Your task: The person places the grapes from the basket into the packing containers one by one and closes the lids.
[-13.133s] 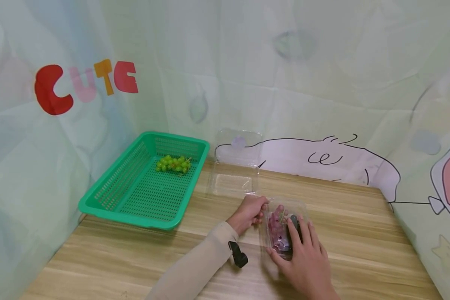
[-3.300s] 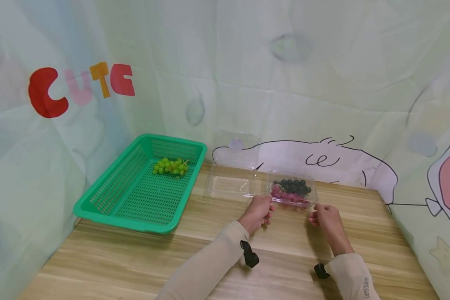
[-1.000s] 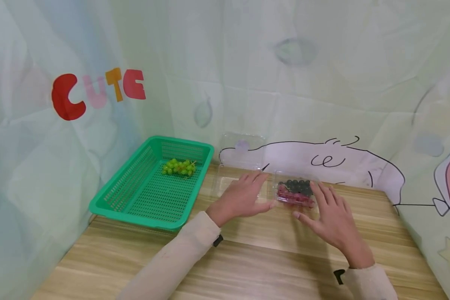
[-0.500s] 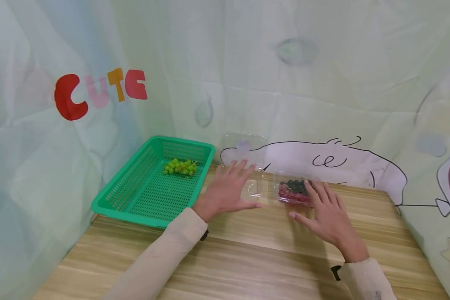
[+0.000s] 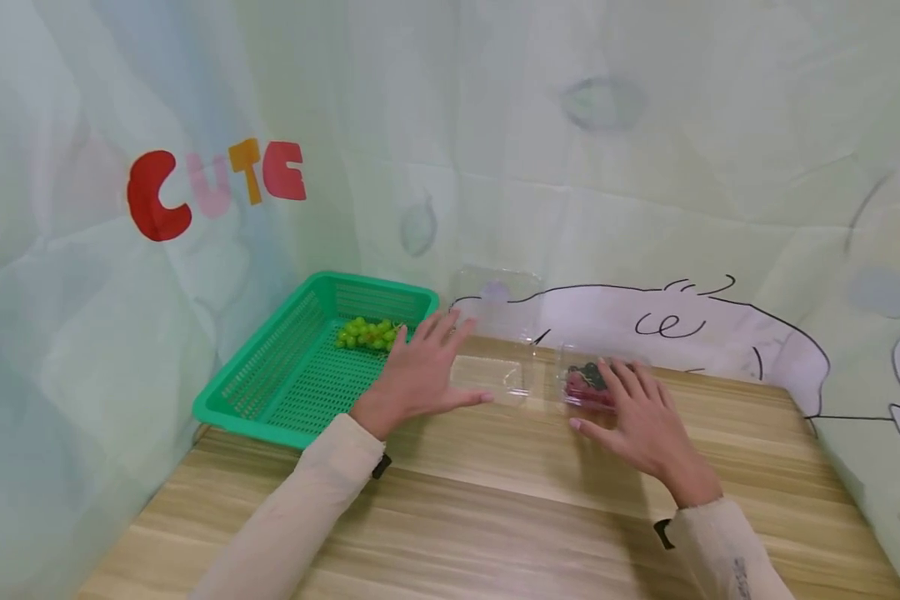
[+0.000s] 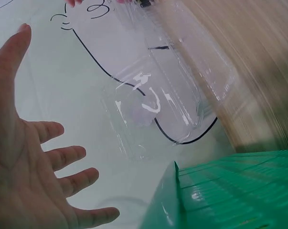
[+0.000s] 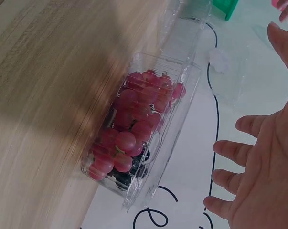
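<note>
My left hand [image 5: 420, 367], fingers spread and holding nothing, is beside the right rim of a green plastic basket [image 5: 247, 429]. A bunch of green grapes [image 5: 367, 335] lies in the basket, its right end close behind the left fingers in the head view. My right hand [image 5: 641, 425], also spread, overlaps a clear plastic box [image 7: 168, 148] in the head view. Through its walls show red grapes [image 7: 134, 119] and black grapes [image 7: 122, 179]. The right wrist view shows the right palm with nothing in its fingers, apart from the box.
A second clear plastic box [image 5: 495, 375] stands between basket and grape box, its lid [image 5: 495, 304] raised against the printed backdrop [image 5: 607, 208]. The wooden table [image 5: 495, 517] reaches to the backdrop behind and at both sides.
Earlier, the grape box lay nearer me under both hands; it now sits at the back. In the last second my left hand has moved left, from the second box to the basket.
</note>
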{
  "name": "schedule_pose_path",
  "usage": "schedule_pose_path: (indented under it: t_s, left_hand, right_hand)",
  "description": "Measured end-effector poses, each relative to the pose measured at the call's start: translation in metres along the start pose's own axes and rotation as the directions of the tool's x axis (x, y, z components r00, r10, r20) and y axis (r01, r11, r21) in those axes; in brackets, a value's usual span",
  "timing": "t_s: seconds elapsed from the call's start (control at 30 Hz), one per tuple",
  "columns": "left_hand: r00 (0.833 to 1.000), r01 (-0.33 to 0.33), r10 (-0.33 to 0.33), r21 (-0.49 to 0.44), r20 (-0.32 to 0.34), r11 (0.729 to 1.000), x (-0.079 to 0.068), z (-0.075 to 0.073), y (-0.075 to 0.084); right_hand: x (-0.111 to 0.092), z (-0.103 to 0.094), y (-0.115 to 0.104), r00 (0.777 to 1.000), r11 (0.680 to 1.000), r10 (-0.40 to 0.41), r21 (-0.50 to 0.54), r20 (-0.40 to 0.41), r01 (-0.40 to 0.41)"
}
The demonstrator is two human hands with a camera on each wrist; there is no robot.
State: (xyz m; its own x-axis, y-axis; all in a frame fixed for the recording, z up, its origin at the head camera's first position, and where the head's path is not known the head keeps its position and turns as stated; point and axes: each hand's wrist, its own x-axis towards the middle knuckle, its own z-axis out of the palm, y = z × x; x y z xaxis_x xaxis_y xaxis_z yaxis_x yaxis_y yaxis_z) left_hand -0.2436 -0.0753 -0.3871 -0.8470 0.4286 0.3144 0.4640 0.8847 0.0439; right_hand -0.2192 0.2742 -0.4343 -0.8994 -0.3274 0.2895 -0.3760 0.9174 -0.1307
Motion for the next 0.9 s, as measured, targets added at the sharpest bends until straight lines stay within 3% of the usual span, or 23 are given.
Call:
schedule_pose_path:
  t_s: [0.5,0.9]
  left_hand:
    - [0.998,0.041,-0.039,0.034,-0.051,0.999,-0.007,-0.031,-0.011]
    - [0.993,0.117,-0.117,0.041,0.000,0.992,-0.008,-0.054,-0.033]
  right_hand:
    - [0.022,0.013,-0.012,0.999,0.999,-0.032,0.034,0.015,0.031]
    - [0.046,0.025,-0.024,0.995,0.997,-0.057,0.050,0.079,0.053]
